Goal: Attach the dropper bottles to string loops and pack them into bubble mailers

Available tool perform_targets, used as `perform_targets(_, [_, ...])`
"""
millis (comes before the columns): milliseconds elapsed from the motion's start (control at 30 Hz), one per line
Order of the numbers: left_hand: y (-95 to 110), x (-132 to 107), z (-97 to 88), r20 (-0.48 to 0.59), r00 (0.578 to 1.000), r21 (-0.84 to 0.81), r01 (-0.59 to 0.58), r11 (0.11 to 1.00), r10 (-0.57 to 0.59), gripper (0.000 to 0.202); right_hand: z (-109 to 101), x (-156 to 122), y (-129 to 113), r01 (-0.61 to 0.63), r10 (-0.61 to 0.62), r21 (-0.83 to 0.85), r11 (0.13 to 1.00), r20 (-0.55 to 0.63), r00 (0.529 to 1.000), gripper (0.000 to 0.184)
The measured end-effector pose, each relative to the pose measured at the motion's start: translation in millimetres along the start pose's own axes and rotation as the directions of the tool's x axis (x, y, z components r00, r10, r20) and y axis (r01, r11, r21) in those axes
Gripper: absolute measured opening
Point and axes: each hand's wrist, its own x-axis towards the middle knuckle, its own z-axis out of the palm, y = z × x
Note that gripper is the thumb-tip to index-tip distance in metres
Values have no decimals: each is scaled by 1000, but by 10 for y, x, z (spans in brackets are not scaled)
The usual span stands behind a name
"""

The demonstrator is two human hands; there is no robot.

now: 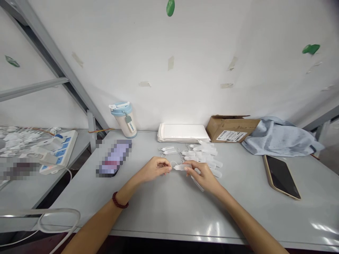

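Pale wall (196, 38) behind, dotted with scraps of tape and green patches; grey metal frame (46, 47) slanting down at left. Grey counter (159, 208) below, glossy near its front edge.

Both hands at work mid-counter. Right hand (202, 175): grip pinching a small translucent white piece (180, 167) between thumb and fingers, the piece lying level, narrow end pointing left. Left hand (156, 169): thumb and forefinger pressed together on the thin white cord (173, 162) looping from that narrow end. Dark red bracelet (120, 200) on left wrist.

Behind and beside the right hand, a loose heap of similar white pieces (203, 151), some overlapping; two more (168, 151) lie just left of the heap. Farther back, near the wall: a flat white stack (184, 133), a cardboard box (230, 129) with printed label touching a crumpled blue-grey cloth (280, 137). Blue-lidded tumbler (124, 121) at back left, a blurred-out phone (114, 160) nearer. Dark-screened phone (282, 176) at right. Far left, on a separate surface, a white power strip (63, 150) among tangled white cables
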Motion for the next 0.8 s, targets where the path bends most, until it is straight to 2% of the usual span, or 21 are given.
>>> perform_targets(133, [-8,15,-23,-40,999,-9,32,999,-32,19,-85,9,72,9,-11,-132,991,-11,1000,36])
perform_targets(233, [-38,47,-66,-129,988,-9,85,996,-86,20,-175,-1,131,-28,24,-211,977,-20,1000,25])
perform_targets(300, [-67,72,-94,-200,973,-9,118,993,-117,21,-224,-16,158,-49,47,-250,967,-12,999,26])
perform_targets(500, [-153,136,-111,-358,919,6,178,984,-164,20,-250,-52,175,-33,72,-302,953,118,990,42])
perform_targets(800, [-198,168,-105,-429,877,8,244,970,-217,25,-321,-69,99,-83,165,-304,949,255,953,29])
